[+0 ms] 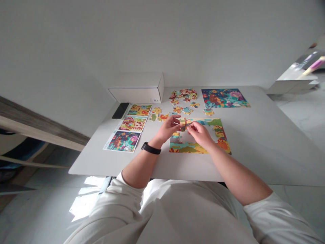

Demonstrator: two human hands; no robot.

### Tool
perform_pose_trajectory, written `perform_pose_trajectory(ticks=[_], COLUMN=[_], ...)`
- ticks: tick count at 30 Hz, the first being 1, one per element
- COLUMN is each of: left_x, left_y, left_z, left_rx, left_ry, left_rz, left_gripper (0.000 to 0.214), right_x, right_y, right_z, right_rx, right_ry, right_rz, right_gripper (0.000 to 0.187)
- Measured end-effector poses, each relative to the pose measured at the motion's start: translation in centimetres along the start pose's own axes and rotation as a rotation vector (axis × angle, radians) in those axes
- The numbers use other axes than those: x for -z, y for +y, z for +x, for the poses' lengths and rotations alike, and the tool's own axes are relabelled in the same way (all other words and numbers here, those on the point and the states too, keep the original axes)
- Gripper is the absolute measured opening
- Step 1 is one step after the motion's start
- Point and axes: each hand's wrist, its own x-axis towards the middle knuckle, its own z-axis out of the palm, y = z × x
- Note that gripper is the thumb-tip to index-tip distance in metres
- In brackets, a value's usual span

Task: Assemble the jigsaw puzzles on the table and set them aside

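Note:
My right hand pinches a dark puzzle piece just above the upper left of a partly assembled jigsaw puzzle. My left hand is beside that piece, fingers curved and apart; whether its fingertips touch the piece is hard to make out. The jigsaw shows a colourful animal scene, its border pieces joined around a bare grey middle. Part of its upper left side is hidden behind my hands. Loose pieces, among them a green one and an orange one, lie beyond my left hand.
A pile of loose pieces sits at the back, near a finished dark blue jigsaw. To the left are three picture cards, a phone and a white box against the wall. One stray piece lies above the jigsaw.

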Motion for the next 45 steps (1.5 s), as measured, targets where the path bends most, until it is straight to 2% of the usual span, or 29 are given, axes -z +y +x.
perform_pose_trajectory(ticks=[3,6,9,14,17,29,38,41,45], left_x=[-0.2,-0.3,-0.4,-0.5,-0.5,-0.3,-0.2,0.4,2.4], left_y=[0.1,-0.1,-0.2,-0.1,0.0,-0.1,0.5,0.5,0.9], left_z=[-0.1,-0.2,-0.1,-0.1,-0.1,-0.1,0.0,0.1,0.4], left_rx=[0.073,0.14,0.142,0.127,0.122,0.124,0.068,0.062,0.02], left_ry=[-0.022,-0.083,-0.12,-0.047,-0.016,-0.016,0.108,0.111,0.169], left_rz=[0.032,0.087,0.108,0.13,0.145,0.166,0.147,0.176,0.307], left_gripper=[0.051,0.053,0.054,0.049,0.048,0.045,0.048,0.047,0.04], right_x=[0.3,0.3,0.2,0.1,0.2,0.3,0.0,0.0,0.1], right_y=[0.1,0.2,0.1,-0.1,-0.2,-0.6,-0.2,0.0,0.4], right_z=[0.3,0.5,0.5,0.5,0.3,0.1,0.0,-0.1,-0.1], right_rx=[-0.026,-0.043,-0.051,-0.045,-0.043,-0.026,-0.041,-0.023,0.035], right_ry=[0.054,0.074,0.067,0.075,0.042,0.045,-0.048,-0.03,0.009], right_rz=[0.09,0.133,0.155,0.197,0.136,0.032,-0.063,-0.089,-0.181], right_gripper=[0.04,0.045,0.046,0.049,0.048,0.046,0.037,0.029,0.024])
